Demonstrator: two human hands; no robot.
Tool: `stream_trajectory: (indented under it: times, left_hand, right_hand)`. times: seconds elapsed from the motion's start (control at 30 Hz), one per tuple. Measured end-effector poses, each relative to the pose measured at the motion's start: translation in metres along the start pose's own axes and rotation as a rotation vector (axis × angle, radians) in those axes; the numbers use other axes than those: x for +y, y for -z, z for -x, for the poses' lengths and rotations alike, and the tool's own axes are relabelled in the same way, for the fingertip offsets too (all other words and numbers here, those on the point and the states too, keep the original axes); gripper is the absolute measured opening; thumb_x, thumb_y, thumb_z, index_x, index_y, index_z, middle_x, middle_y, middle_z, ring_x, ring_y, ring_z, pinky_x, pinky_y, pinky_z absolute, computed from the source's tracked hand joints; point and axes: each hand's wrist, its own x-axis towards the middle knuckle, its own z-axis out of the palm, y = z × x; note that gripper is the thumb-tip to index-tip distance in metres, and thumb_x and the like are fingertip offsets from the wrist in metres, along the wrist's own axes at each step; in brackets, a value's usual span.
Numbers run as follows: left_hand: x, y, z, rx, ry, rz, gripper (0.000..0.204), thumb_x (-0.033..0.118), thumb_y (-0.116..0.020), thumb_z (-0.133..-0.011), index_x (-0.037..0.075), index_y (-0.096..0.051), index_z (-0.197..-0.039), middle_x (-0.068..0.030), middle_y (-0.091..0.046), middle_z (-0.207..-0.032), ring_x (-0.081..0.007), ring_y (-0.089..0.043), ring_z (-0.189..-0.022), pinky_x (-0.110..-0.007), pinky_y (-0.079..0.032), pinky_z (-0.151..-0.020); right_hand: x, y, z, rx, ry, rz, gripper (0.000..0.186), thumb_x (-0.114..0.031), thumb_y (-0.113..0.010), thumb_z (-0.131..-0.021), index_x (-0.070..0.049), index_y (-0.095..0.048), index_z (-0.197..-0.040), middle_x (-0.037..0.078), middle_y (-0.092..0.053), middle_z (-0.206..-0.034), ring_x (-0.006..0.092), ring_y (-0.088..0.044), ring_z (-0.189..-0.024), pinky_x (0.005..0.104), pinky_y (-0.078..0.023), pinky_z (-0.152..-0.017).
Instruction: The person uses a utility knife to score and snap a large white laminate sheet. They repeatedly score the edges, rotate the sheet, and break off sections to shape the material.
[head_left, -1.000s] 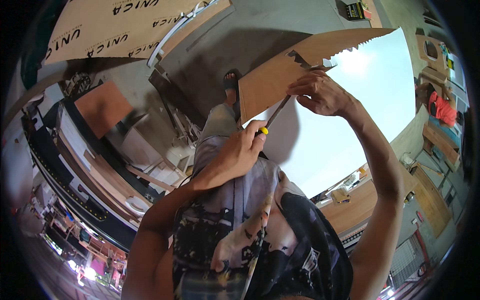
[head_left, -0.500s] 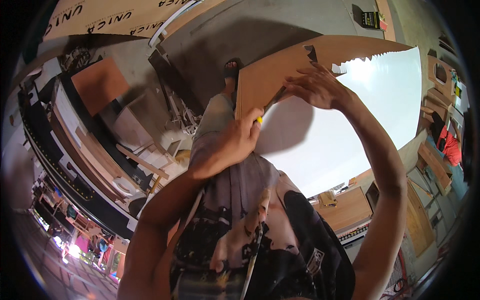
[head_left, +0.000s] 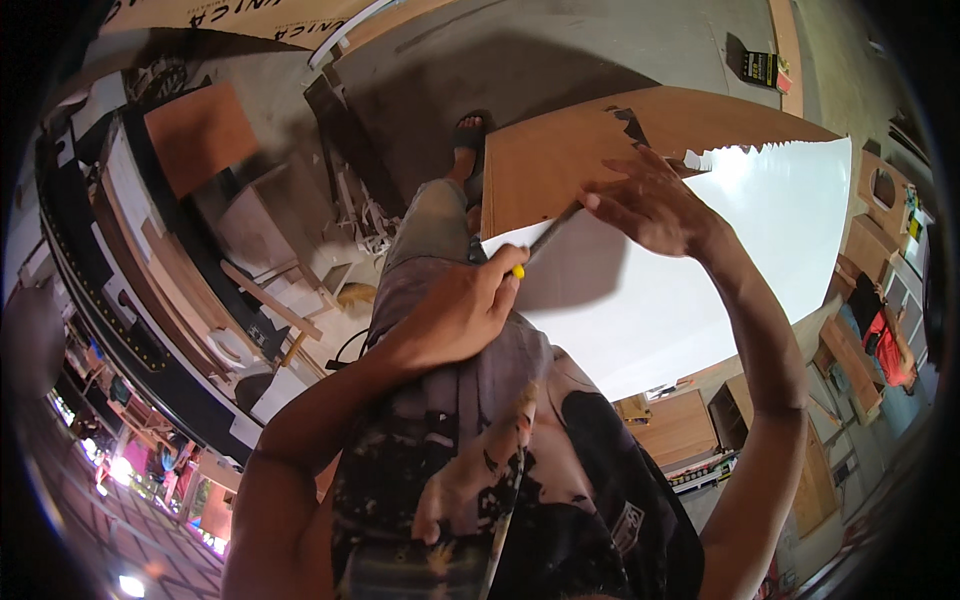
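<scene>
My left hand (head_left: 462,312) is closed around the handle of a long narrow metal file (head_left: 550,234), whose yellow butt shows at the fist. At the file's far end my right hand (head_left: 650,205) pinches the tip between thumb and fingers, its other fingers spread. The file slants over the border between a glossy white sheet (head_left: 690,290) and a brown board (head_left: 545,165). The white sheet has a jagged, splintered far edge at the upper right. A dark broken patch (head_left: 630,124) shows on the brown board beyond my right hand.
Stacked boards and a dark rail (head_left: 150,290) run along the left, near an orange-brown panel (head_left: 202,138). A small dark box (head_left: 760,68) lies on the far floor. Wooden cabinet pieces (head_left: 680,428) stand below the sheet. A person in red (head_left: 885,345) is at the far right.
The file and both hands have shifted slightly toward me, and more of the metal shows between the hands. White surface now shows near the file where brown was before. The view has tilted slightly.
</scene>
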Motion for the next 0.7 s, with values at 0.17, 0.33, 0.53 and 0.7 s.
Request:
stream_trajectory:
  times: [0.17, 0.33, 0.53, 0.7]
  left_hand:
    - [0.017, 0.023, -0.002, -0.109, 0.065, -0.053, 0.03, 0.019, -0.05, -0.099, 0.005, -0.054, -0.126, -0.0241, -0.068, -0.092, -0.0403, -0.067, -0.088, -0.048, -0.05, -0.077]
    - [0.0, 0.012, 0.007, -0.04, 0.073, -0.026, 0.031, 0.015, -0.052, -0.098, 0.005, -0.053, -0.128, -0.0238, -0.068, -0.095, -0.0406, -0.066, -0.093, -0.046, -0.05, -0.079]
    - [-0.005, 0.014, 0.03, -0.004, -0.098, 0.02, 0.03, 0.014, -0.049, -0.099, 0.005, -0.052, -0.128, -0.0254, -0.067, -0.094, -0.0424, -0.066, -0.091, -0.046, -0.051, -0.076]
    - [-0.006, 0.02, 0.011, -0.049, 0.067, 0.001, 0.03, 0.012, -0.051, -0.098, 0.006, -0.053, -0.127, -0.0247, -0.067, -0.095, -0.0409, -0.067, -0.09, -0.045, -0.05, -0.077]
  right_hand:
    - [0.001, 0.01, -0.03, -0.233, 0.078, 0.015, 0.065, -0.06, -0.024, -0.101, -0.018, -0.046, -0.145, 0.007, -0.061, -0.131, 0.0296, -0.041, -0.137, 0.0506, -0.027, -0.114]
    - [0.015, -0.022, -0.025, -0.043, 0.192, -0.01, 0.066, -0.06, -0.02, -0.101, -0.017, -0.052, -0.14, 0.01, -0.063, -0.127, 0.031, -0.046, -0.133, 0.0515, -0.028, -0.112]
    - [0.006, -0.034, -0.022, 0.084, 0.257, 0.136, 0.054, -0.05, -0.031, -0.103, -0.021, -0.044, -0.146, 0.011, -0.068, -0.11, 0.0314, -0.056, -0.118, 0.0529, -0.04, -0.103]
    - [-0.016, 0.02, -0.056, -0.544, -0.026, -0.122, 0.086, -0.076, -0.004, -0.093, -0.025, -0.056, -0.139, 0.007, -0.056, -0.141, 0.0275, -0.028, -0.147, 0.0518, -0.006, -0.123]
